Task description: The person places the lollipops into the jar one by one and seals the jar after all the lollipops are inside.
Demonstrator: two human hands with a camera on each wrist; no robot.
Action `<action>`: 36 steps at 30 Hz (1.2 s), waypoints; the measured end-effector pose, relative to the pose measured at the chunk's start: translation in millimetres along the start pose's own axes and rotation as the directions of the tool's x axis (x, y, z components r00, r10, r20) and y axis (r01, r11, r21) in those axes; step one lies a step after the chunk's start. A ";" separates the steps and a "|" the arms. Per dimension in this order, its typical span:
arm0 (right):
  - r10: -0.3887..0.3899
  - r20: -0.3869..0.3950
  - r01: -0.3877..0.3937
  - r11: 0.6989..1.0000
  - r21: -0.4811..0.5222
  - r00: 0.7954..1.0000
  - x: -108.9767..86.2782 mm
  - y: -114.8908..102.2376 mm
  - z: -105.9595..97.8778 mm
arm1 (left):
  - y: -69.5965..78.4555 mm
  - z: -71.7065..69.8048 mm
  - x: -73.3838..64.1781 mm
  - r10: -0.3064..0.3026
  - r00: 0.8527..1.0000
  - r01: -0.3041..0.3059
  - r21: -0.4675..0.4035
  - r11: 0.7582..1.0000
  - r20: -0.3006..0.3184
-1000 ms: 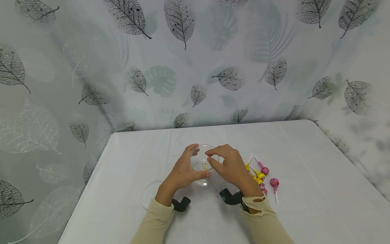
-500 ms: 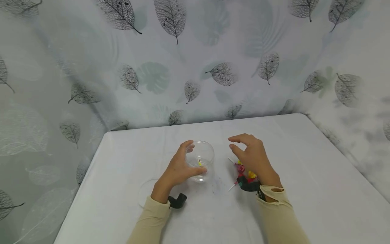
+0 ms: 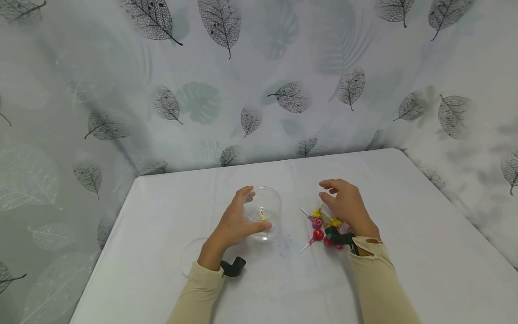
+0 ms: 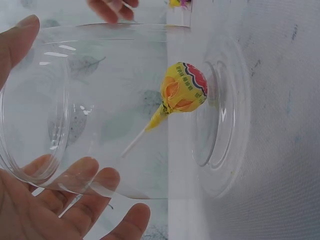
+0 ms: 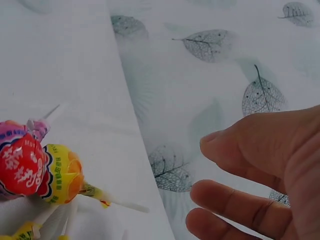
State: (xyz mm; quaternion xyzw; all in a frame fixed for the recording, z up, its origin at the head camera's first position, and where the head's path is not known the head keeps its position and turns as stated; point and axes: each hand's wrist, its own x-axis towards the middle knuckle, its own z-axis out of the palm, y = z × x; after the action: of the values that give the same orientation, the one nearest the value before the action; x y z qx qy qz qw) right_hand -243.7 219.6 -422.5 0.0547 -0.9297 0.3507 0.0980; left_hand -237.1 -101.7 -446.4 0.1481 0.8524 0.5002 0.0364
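A clear plastic jar [image 3: 263, 202] stands upright on the white table, its mouth uncovered. My left hand [image 3: 232, 227] holds it from the left, thumb on the near side and fingers round the far side. Inside, near the bottom, leans one yellow-wrapped lollipop [image 4: 182, 90] with a white stick. To the jar's right lies a pile of lollipops [image 3: 316, 222] in red, yellow and purple wrappers. Over the back of that pile hovers my right hand [image 3: 347, 203], thumb and fingers spread apart with nothing between them. A yellow lollipop [image 5: 62, 172] lies left of those fingers in the right wrist view.
A clear round lid [image 3: 189, 256] lies flat to the left, partly behind the left wrist. Black camera mounts [image 3: 234, 267] stick out inward from both wrists. Leaf-print curtains [image 3: 251, 121] hang behind and beside the white-covered table [image 3: 275, 292].
My right hand has drawn back from the jar's mouth to the right, over the lollipop pile. The left hand still holds the jar. The head view has shifted slightly.
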 end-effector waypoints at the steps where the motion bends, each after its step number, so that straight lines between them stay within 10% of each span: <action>1: 0.022 0.022 -0.022 1.000 -0.009 1.000 1.3 1.4 0.6 | -0.2 -0.2 0.1 0.001 1.000 -0.001 0.001 1.000 -0.002; 13: 0.176 0.190 -0.165 0.984 -0.073 0.966 14.3 19.3 10.4 | 1.0 -0.7 -0.4 0.004 1.000 -0.004 0.006 1.000 0.012; 36: 0.231 0.143 -0.224 0.972 -0.066 0.962 15.3 23.9 17.2 | 1.4 -1.6 -0.4 0.004 1.000 -0.004 -0.004 1.000 0.007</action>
State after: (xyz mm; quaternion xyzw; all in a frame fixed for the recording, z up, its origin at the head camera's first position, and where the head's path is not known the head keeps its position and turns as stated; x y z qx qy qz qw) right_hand -265.2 225.5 -447.0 -0.0286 -0.9429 0.3317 -0.0118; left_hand -236.8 -102.5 -444.4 0.1514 0.8510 0.5013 0.0384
